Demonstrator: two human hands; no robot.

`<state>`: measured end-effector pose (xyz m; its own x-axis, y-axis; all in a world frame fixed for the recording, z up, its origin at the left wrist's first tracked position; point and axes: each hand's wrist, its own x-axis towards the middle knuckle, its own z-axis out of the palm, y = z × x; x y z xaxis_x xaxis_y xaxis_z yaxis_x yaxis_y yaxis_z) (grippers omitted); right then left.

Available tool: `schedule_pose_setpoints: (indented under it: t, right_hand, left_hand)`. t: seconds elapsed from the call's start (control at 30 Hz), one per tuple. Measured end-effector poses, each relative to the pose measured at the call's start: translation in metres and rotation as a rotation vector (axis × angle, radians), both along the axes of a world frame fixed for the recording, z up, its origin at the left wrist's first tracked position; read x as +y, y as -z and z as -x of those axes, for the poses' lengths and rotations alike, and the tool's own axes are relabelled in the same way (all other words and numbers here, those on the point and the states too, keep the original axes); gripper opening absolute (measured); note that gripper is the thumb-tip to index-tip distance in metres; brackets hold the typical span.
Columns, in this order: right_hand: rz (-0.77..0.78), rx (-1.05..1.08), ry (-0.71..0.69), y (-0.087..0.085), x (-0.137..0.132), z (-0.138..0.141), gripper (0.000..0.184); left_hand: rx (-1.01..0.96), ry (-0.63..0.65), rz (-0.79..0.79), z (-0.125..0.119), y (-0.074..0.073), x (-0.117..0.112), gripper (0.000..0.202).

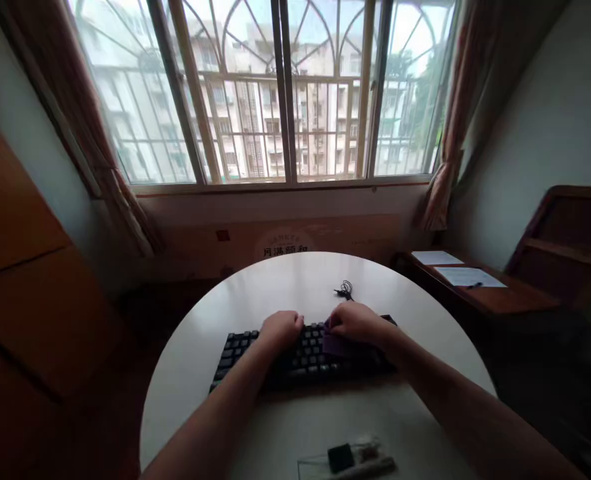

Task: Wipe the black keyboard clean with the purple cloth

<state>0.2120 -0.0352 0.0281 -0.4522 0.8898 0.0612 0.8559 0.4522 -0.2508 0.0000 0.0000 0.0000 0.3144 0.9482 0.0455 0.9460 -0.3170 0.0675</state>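
Observation:
A black keyboard [310, 353] lies across the round white table. My left hand [281, 329] is closed at the keyboard's far edge, left of its middle, with most of its fingers hidden. Further right, my right hand [358, 321] pinches a purple cloth [336, 345] that drapes over the keys. Both forearms reach in over the near side of the table. Just beyond my right hand sits a small coiled black cable [345, 289].
Near the front of the white table [200, 413] are a small dark block [340, 459] and blurred small items. To the right, papers [470, 276] and a pen [475, 285] lie on a wooden surface [520, 297]. A barred window [285, 100] spans the far wall.

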Motion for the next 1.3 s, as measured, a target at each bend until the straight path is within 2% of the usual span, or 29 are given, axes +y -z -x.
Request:
schedule_pose_setpoints:
  t: [0.3,0.43,0.7,0.9,1.13,1.3]
  right_hand:
    - [0.083,-0.049,0.056,-0.009,0.001,-0.015,0.023]
    - [0.079,-0.027,0.027,-0.01,0.0,-0.016,0.024]
    - [0.029,0.07,-0.058,0.001,0.004,-0.004,0.024]
    - [-0.072,0.03,-0.034,0.005,0.001,0.011,0.024]
    - [-0.032,-0.027,0.009,0.002,0.005,-0.007,0.022]
    - [-0.007,0.035,-0.036,0.005,0.009,-0.012,0.021]
  left_hand:
    - [-0.019,0.011,-0.009,0.0,0.001,0.001,0.047]
    - [-0.021,0.015,-0.022,0.0,0.002,0.001,0.046]
    - [-0.018,0.011,-0.022,0.001,0.001,0.001,0.046]
    - [-0.021,0.012,-0.027,0.003,0.002,0.002,0.047]
    - [-0.017,0.018,-0.036,0.003,0.004,0.003,0.047]
    - [-0.017,0.018,-0.035,0.002,0.004,0.002,0.047]
